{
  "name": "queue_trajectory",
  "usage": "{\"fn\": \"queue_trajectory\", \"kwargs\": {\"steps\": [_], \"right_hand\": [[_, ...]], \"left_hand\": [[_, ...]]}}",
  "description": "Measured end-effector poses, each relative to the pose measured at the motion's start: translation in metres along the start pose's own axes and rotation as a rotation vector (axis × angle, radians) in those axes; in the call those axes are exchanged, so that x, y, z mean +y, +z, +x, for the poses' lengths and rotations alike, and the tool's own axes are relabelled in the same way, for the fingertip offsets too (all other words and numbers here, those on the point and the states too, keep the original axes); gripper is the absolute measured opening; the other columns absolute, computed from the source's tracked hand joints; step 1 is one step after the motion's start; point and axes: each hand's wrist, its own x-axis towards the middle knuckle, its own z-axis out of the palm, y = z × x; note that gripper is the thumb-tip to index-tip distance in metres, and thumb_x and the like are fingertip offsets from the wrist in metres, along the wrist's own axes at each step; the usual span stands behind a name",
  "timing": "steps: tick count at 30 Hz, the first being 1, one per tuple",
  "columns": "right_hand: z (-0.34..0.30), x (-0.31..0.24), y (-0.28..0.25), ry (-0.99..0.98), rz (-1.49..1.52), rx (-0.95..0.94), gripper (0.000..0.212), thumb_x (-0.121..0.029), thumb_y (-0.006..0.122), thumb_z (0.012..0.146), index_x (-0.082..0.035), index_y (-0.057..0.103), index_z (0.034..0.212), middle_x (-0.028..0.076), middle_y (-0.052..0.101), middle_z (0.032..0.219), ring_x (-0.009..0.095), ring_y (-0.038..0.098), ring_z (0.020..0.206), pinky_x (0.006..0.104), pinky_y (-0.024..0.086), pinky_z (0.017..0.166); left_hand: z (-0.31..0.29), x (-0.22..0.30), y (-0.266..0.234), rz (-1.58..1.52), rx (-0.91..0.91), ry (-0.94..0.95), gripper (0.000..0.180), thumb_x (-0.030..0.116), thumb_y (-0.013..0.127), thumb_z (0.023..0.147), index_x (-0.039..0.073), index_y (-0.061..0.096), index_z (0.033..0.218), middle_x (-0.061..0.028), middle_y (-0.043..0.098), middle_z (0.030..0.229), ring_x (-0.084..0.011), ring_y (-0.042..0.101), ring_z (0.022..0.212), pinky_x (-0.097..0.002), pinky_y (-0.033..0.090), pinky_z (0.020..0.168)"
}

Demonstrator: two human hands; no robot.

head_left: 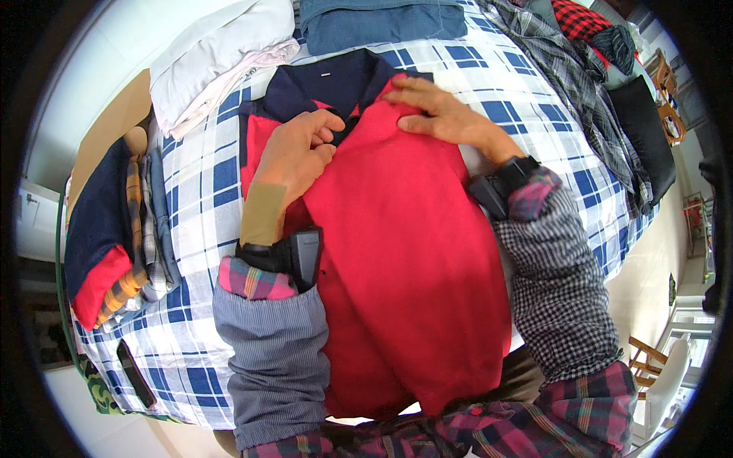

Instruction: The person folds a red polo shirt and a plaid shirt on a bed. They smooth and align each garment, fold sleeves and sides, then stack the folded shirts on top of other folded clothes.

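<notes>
Red shirt [405, 244] beneath our grips, bed's [200, 191] near edge
Right grip [403, 107] lies open; left grip [330, 131] curls, its underside hidden: we cannot tell whether it pinches.

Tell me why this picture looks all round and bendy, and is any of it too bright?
Head view: the fisheye lens leaves black corners and bows the plaid bed cover's edges; also in the head view, the pale floor at right looks nearly washed out, while the red shirt's outline is clear.
</notes>
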Motion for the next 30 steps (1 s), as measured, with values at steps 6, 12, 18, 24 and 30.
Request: {"fn": "queue_trajectory", "kwargs": {"steps": [6, 12, 18, 24, 30], "right_hand": [[0.0, 0.005, -0.019, 0.214, 0.284, -0.033, 0.054, -0.04, 0.067, 0.096, -0.014, 0.06, 0.143, 0.015, 0.056, 0.149, 0.031, 0.05, 0.139, 0.039, 0.036, 0.118], [-0.111, -0.055, -0.105, 0.271, 0.535, -0.005, 0.036, -0.018, 0.068, 0.098, 0.001, 0.064, 0.128, 0.009, 0.071, 0.116, 0.017, 0.063, 0.108, 0.0331, 0.05, 0.097], [-0.253, -0.147, -0.084, 0.258, 0.338, 0.142, 0.04, -0.022, 0.066, 0.1, -0.011, 0.064, 0.138, 0.012, 0.064, 0.139, 0.028, 0.061, 0.127, 0.0383, 0.049, 0.105], [-0.346, -0.218, -0.021, 0.074, -0.093, 0.098, 0.039, -0.004, 0.075, 0.083, -0.006, 0.07, 0.122, 0.017, 0.059, 0.141, 0.036, 0.057, 0.128, 0.0437, 0.048, 0.106], [-0.387, -0.253, -0.014, 0.476, 0.517, 0.308, 0.023, 0.001, 0.07, 0.086, 0.0, 0.072, 0.109, 0.016, 0.068, 0.123, 0.034, 0.061, 0.121, 0.0404, 0.05, 0.102]], "left_hand": [[0.002, 0.007, -0.01, 0.008, 0.067, 0.232, 0.018, 0.002, 0.068, 0.09, 0.004, 0.073, 0.107, -0.0053, 0.069, 0.103, -0.0186, 0.067, 0.097, -0.0291, 0.052, 0.089], [-0.055, 0.049, -0.056, 0.037, -0.097, 0.237, 0.027, 0.02, 0.064, 0.101, 0.009, 0.072, 0.124, -0.005, 0.074, 0.111, -0.0151, 0.068, 0.103, -0.0272, 0.052, 0.093], [-0.21, 0.074, -0.006, 0.264, 0.151, 0.293, 0.038, 0.024, 0.069, 0.098, 0.016, 0.067, 0.136, -0.0107, 0.061, 0.144, -0.0263, 0.055, 0.134, -0.0403, 0.042, 0.114], [-0.31, 0.08, 0.053, 0.577, 0.009, 0.22, 0.057, 0.015, 0.074, 0.089, 0.009, 0.059, 0.143, -0.0184, 0.05, 0.152, -0.0381, 0.045, 0.141, -0.0459, 0.036, 0.118], [-0.398, 0.066, 0.087, 0.261, 0.507, 0.053, 0.049, 0.008, 0.072, 0.09, 0.001, 0.058, 0.136, -0.0192, 0.057, 0.135, -0.0324, 0.056, 0.125, -0.0412, 0.044, 0.107]]}}
